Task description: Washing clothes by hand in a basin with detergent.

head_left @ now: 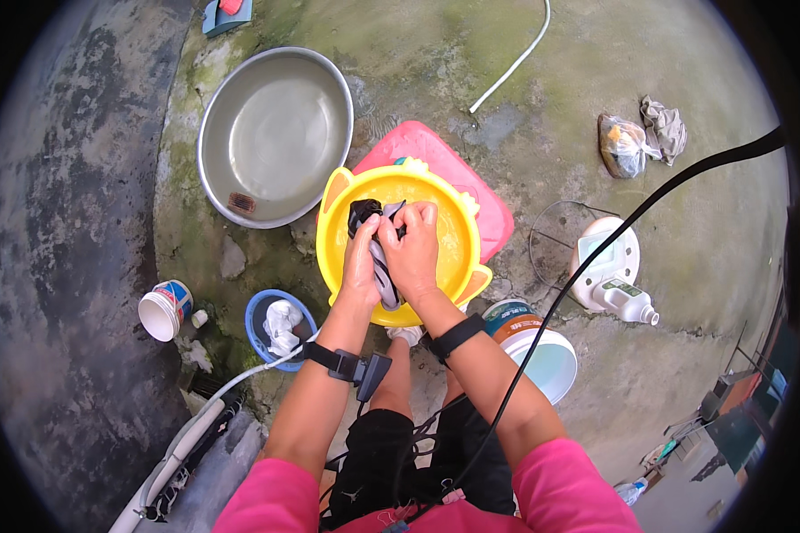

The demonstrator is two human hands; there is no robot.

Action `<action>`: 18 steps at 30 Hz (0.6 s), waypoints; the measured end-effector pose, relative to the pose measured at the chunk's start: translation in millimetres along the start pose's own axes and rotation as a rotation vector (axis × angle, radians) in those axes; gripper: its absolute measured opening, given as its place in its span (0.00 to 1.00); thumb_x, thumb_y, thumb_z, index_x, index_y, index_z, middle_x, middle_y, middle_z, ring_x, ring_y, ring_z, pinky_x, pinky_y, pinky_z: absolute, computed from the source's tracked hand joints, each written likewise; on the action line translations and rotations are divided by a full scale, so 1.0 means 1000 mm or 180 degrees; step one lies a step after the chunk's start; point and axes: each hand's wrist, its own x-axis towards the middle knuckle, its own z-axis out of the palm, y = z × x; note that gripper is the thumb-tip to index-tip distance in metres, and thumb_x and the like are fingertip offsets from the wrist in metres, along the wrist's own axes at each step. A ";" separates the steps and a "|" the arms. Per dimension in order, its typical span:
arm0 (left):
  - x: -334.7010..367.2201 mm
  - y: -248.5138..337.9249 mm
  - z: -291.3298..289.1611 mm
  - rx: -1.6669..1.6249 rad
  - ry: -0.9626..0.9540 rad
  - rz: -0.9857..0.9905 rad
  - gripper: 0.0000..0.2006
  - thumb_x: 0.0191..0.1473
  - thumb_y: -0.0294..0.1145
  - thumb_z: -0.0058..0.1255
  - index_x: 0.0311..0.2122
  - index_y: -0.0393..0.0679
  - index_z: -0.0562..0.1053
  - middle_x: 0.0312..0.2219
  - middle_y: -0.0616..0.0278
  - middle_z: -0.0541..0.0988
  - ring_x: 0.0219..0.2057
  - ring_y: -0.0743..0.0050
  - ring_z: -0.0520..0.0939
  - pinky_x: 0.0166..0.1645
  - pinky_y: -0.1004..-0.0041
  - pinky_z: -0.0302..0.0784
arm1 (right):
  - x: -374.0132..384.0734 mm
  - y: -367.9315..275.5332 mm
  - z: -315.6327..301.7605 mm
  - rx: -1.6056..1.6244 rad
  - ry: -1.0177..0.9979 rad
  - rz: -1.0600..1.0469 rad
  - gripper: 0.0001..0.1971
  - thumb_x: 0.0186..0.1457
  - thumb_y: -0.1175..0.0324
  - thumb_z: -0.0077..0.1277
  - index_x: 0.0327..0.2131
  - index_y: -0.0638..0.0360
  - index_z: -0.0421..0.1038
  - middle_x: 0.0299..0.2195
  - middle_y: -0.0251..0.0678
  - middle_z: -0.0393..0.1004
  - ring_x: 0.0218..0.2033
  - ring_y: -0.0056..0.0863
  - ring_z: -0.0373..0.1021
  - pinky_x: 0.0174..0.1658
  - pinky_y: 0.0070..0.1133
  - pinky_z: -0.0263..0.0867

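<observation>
Over a yellow basin (453,249) with ear-shaped handles, both my hands close on a wet grey-and-black cloth (383,282). My left hand (361,262) grips its left side, with the thumb up near the bunched black part. Beside it, my right hand (412,253) is curled into a fist around the upper right of the cloth, and the two hands touch. The cloth's lighter, striped end hangs between my wrists toward the near rim. Shallow water appears to lie in the basin, which rests on a pink stool-like base (496,209).
A large metal tub (280,133) of water with a brown brush (242,203) stands far left. Nearer are a blue basin (256,324) with white cloth, a small bucket (158,317) and a larger bucket (556,360). A white bottle (627,302) lies right; a black cable (667,188) crosses overhead.
</observation>
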 end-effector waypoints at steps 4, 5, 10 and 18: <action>0.003 0.017 -0.003 0.0093 -0.0250 0.0206 0.22 0.48 0.52 0.47 0.37 0.42 0.68 0.29 0.64 0.72 0.27 0.77 0.73 0.33 0.77 0.70 | -0.031 -0.025 -0.004 -0.0644 -0.0604 -0.1593 0.08 0.40 0.69 0.51 0.17 0.60 0.63 0.23 0.39 0.59 0.27 0.39 0.58 0.31 0.27 0.57; 0.012 0.011 -0.012 0.0280 -0.0188 0.0387 0.22 0.48 0.53 0.47 0.38 0.42 0.68 0.30 0.64 0.72 0.27 0.77 0.73 0.33 0.77 0.70 | -0.027 -0.020 -0.003 -0.0805 -0.0524 -0.1468 0.08 0.41 0.69 0.50 0.17 0.59 0.64 0.22 0.39 0.60 0.26 0.39 0.59 0.30 0.27 0.58; -0.003 0.009 0.014 0.0211 0.0173 0.0199 0.14 0.52 0.41 0.45 0.39 0.43 0.69 0.32 0.66 0.74 0.33 0.78 0.74 0.38 0.77 0.70 | 0.009 0.001 -0.004 -0.0595 0.0020 -0.0373 0.11 0.48 0.67 0.46 0.16 0.61 0.65 0.19 0.40 0.60 0.23 0.40 0.62 0.25 0.30 0.58; -0.006 0.013 0.009 -0.0251 -0.0408 -0.0057 0.13 0.53 0.43 0.43 0.37 0.46 0.69 0.29 0.68 0.72 0.30 0.79 0.72 0.37 0.78 0.68 | -0.015 -0.020 0.001 -0.0969 -0.0041 -0.1093 0.11 0.44 0.68 0.49 0.13 0.57 0.63 0.16 0.36 0.60 0.20 0.36 0.61 0.24 0.29 0.58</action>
